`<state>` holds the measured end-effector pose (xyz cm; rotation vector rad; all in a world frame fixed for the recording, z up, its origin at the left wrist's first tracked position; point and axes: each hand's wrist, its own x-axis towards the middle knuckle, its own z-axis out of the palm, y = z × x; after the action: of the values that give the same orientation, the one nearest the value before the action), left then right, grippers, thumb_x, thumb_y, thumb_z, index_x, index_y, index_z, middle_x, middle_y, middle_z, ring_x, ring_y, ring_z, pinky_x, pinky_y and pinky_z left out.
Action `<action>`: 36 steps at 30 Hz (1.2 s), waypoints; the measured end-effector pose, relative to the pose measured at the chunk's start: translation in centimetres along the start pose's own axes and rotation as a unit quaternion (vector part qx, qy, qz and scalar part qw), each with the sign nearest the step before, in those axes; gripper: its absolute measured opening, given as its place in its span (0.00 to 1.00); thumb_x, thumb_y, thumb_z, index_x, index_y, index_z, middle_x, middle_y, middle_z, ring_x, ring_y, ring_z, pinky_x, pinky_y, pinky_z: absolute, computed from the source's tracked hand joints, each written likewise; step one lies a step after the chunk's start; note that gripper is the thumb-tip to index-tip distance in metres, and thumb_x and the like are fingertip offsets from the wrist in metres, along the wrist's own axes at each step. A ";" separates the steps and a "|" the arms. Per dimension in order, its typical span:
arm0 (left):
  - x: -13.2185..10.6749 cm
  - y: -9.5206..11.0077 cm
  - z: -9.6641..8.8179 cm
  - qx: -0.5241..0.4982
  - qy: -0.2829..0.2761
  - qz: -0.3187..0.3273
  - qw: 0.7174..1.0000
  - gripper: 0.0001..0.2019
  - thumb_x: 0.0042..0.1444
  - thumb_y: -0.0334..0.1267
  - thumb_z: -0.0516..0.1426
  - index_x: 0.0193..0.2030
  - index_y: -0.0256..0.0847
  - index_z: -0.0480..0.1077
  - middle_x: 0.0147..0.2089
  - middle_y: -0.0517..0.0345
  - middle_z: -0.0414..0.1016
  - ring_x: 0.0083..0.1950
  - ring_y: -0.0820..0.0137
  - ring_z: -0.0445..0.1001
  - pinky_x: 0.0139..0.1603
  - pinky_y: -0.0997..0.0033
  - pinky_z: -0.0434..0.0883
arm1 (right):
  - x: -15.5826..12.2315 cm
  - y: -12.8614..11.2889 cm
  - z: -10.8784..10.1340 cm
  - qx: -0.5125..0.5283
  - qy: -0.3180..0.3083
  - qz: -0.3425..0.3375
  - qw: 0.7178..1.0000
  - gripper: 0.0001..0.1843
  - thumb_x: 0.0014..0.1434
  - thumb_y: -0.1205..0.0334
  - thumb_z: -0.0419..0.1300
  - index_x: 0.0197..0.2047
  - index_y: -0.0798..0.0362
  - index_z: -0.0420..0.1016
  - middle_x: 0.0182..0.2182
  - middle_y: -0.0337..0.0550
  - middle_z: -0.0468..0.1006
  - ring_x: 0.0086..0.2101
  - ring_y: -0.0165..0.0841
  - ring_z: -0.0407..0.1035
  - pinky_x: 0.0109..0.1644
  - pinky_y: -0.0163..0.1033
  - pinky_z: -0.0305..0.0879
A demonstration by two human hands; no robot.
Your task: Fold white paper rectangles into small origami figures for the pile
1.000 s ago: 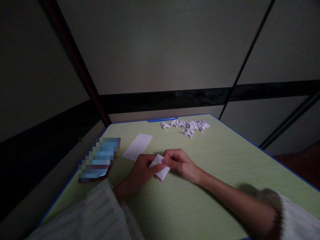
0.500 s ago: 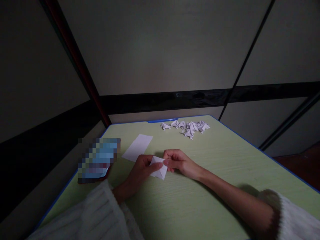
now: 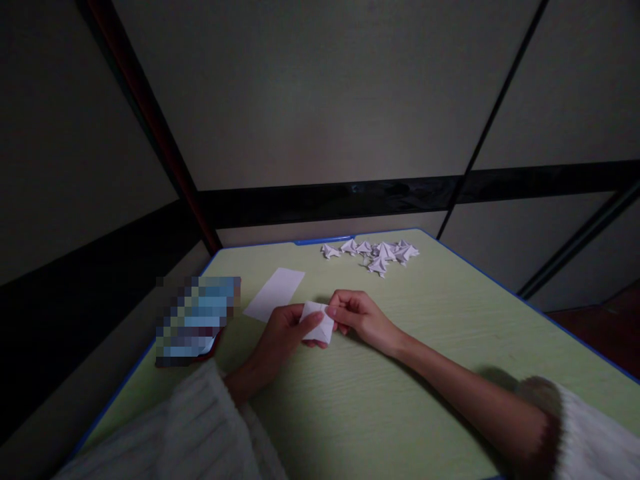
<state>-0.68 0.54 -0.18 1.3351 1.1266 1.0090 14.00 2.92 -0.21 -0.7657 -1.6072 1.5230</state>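
A small folded square of white paper (image 3: 319, 325) is held above the near middle of the table, with creases showing on its upper face. My left hand (image 3: 287, 335) grips its left side, thumb on top and fingertips showing below. At the right edge, my right hand (image 3: 361, 318) pinches the paper between thumb and fingers. Just beyond my left hand, a flat white sheet of paper (image 3: 276, 292) lies on the table.
Several folded white paper figures (image 3: 384, 253) cluster at the table's far side. A blurred-out device with a screen (image 3: 200, 320) lies near the left edge. The light green table (image 3: 450, 320) has a blue rim and stands against panelled walls.
Both hands have risen slightly away from me with the folded paper. The square has turned and tilted a little, and left fingertips now show beneath it.
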 end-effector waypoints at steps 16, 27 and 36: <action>-0.2 0.2 -0.3 0.033 0.034 0.021 0.999 0.09 0.43 0.37 0.56 0.18 0.34 0.67 0.13 0.61 0.68 0.16 0.76 0.65 0.21 0.77 0.62 | 0.2 0.2 0.0 0.045 0.054 -0.031 0.997 0.13 0.42 0.58 0.61 0.24 0.57 0.61 0.15 0.32 0.63 0.17 0.21 0.55 0.21 0.29 0.50; -0.2 0.6 0.1 -0.006 0.056 -0.011 0.998 0.07 0.43 0.36 0.56 0.26 0.32 0.69 0.18 0.59 0.72 0.20 0.73 0.70 0.21 0.76 0.64 | 0.0 0.3 0.4 0.045 0.088 -0.073 0.992 0.16 0.37 0.68 0.64 0.26 0.56 0.59 0.17 0.30 0.62 0.18 0.20 0.55 0.21 0.27 0.51; -0.2 0.6 0.1 0.007 0.053 -0.003 0.999 0.07 0.44 0.36 0.56 0.27 0.32 0.69 0.18 0.59 0.72 0.20 0.74 0.69 0.23 0.76 0.64 | 0.2 0.3 0.2 0.029 0.092 -0.017 0.995 0.16 0.34 0.65 0.65 0.24 0.57 0.61 0.14 0.30 0.63 0.16 0.19 0.53 0.19 0.27 0.48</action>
<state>-0.59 0.30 0.37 1.3008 1.2184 1.0799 13.73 3.04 -0.44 -0.8166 -1.4269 1.4254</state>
